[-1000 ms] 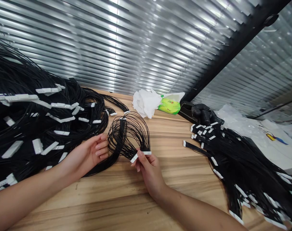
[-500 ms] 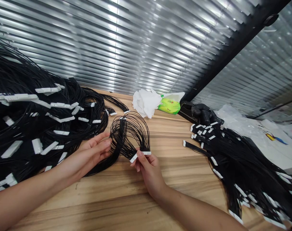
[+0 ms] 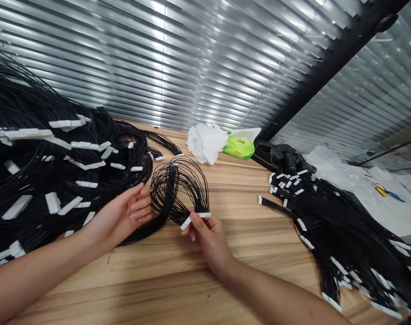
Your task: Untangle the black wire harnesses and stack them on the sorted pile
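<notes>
The right hand (image 3: 210, 243) pinches white connectors (image 3: 204, 215) of a looped black cable (image 3: 168, 198) in its fingers (image 3: 198, 220), over the counter (image 3: 151, 280); the left hand (image 3: 122, 214), loosely curled and gripping nothing, hovers beside the loop.

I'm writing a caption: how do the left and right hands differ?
The right hand pinches white connectors; the left hand, fingers loosely curled, grips nothing visible. The left hand is by the left side of the looped black wires, contact unclear; the right hand is at their lower right. Both are bare.
</notes>
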Demonstrator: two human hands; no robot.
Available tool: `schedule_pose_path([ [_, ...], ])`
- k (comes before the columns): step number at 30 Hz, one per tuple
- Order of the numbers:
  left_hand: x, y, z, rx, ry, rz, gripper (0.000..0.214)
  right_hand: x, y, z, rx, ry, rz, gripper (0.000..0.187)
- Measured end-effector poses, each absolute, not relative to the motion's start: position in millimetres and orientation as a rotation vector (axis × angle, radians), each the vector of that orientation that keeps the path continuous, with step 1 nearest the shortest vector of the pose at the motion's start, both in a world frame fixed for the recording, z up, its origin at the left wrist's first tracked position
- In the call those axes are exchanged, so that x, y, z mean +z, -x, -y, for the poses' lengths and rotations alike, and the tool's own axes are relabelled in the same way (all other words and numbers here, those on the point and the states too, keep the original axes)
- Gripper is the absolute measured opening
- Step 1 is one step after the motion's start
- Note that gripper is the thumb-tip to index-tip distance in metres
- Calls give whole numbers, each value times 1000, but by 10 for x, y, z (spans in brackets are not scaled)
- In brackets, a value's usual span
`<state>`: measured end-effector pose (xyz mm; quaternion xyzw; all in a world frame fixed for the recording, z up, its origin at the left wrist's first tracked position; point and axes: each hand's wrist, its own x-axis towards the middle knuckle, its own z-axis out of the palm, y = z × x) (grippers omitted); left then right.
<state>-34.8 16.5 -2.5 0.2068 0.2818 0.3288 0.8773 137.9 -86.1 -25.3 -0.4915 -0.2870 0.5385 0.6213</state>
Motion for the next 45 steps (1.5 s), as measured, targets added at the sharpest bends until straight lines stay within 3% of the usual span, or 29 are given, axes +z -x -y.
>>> schedule_pose_path([
  [3,-23,343,-154,692,-452,-581,24,-266,-1383,864,1238,1135,670,34],
  [6,-24,338,-133,709,-552,-660,7,-280,-1383,860,1232,1136,674,33],
  [10,-31,348,-107,741,-711,-833,55,-292,-1384,855,1228,1111,660,31],
  [13,-31,357,-94,727,-744,-856,64,-285,-1386,854,1242,1098,659,31],
  [45,-150,379,-104,735,-740,-868,50,-292,-1414,835,1200,1081,627,28],
])
